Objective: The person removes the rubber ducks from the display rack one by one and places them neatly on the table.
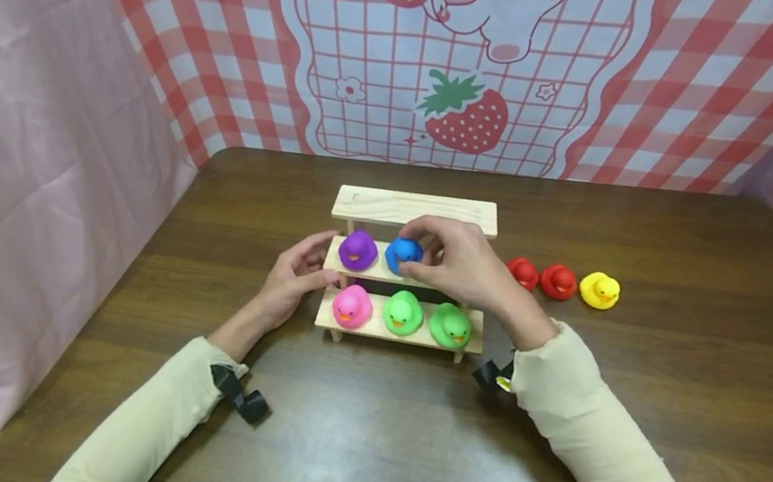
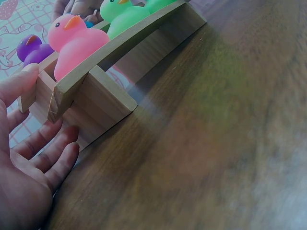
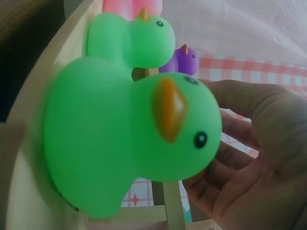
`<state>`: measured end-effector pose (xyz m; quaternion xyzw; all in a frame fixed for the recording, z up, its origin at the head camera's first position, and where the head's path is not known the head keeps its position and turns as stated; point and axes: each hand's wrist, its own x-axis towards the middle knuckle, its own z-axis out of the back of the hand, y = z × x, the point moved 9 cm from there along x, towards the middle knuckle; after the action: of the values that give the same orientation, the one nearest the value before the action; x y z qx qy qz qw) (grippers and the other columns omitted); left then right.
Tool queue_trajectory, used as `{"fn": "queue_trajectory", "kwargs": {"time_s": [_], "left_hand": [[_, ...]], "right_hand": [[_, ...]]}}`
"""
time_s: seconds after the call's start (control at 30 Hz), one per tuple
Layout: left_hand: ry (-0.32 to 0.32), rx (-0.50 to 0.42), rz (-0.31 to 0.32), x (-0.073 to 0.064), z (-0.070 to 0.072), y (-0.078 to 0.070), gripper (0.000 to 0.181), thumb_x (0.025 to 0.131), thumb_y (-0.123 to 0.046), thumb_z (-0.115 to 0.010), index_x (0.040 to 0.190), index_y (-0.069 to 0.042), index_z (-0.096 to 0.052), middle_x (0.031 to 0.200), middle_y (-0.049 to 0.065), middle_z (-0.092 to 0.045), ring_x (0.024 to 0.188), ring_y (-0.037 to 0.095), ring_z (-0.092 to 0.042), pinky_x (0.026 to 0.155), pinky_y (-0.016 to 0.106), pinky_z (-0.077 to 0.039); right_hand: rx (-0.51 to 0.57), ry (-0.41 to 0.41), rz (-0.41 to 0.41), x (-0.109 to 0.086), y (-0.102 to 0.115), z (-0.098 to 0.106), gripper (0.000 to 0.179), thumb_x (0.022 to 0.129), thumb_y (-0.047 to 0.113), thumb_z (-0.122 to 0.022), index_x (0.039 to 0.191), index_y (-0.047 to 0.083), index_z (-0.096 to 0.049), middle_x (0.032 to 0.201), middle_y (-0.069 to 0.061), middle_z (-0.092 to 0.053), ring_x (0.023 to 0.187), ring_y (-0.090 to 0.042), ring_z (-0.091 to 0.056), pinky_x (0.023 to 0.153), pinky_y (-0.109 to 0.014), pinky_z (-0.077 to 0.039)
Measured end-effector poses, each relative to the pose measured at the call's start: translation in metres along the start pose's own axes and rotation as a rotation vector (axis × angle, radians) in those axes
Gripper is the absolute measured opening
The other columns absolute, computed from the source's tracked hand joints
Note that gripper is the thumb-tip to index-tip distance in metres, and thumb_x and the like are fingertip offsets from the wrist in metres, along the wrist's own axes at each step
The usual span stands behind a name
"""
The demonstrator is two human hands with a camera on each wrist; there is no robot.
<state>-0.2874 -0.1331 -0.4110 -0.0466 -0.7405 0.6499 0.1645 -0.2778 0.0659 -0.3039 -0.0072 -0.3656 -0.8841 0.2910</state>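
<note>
On a small wooden three-step display rack (image 1: 416, 210), rubber ducks sit in rows. My right hand (image 1: 462, 263) pinches a blue rubber duck (image 1: 403, 255) between thumb and fingers, right at the middle step beside a purple duck (image 1: 358, 251). In the right wrist view, a green duck (image 3: 134, 129) hides the blue one. My left hand (image 1: 291, 277) holds the rack's left end, thumb at the front and fingers along the side. Below, a pink duck (image 1: 352, 306) and two green ducks, one in the middle (image 1: 403, 313) and one at right (image 1: 450, 325), occupy the bottom step.
Right of the rack, two red ducks, one partly behind my right wrist (image 1: 522, 272) and one fully visible (image 1: 558, 282), stand in line with a yellow duck (image 1: 599, 291) on the brown wooden table (image 1: 354, 447). A checked strawberry cloth (image 1: 375, 121) hangs behind the table.
</note>
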Motion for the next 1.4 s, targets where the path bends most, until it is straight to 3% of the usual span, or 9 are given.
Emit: {"fn": "queue_trajectory", "kwargs": {"time_s": [0.77,1.4], "left_hand": [[-0.007,0.005,0.012,0.000,0.000,0.000,0.068,0.086,0.006,-0.057,0.150,0.007,-0.034,0.103,-0.012,-0.072,0.087,0.006,-0.066,0.080,0.019,-0.055],[-0.004,0.004,0.005,0.000,0.001,0.000,0.068,0.086,0.007,-0.056,0.150,0.008,-0.033,0.102,-0.012,-0.072,0.086,0.005,-0.067,0.079,0.019,-0.055]], "right_hand": [[-0.019,-0.020,-0.009,-0.004,0.004,0.008,0.031,0.083,0.019,-0.080,0.112,0.012,-0.070,0.094,-0.004,-0.074,0.077,-0.015,-0.065,0.067,-0.028,-0.053],[-0.047,-0.056,0.006,-0.026,0.001,0.030,0.035,0.083,0.018,-0.080,0.115,0.010,-0.069,0.096,-0.005,-0.073,0.077,-0.015,-0.063,0.065,-0.026,-0.053]]}}
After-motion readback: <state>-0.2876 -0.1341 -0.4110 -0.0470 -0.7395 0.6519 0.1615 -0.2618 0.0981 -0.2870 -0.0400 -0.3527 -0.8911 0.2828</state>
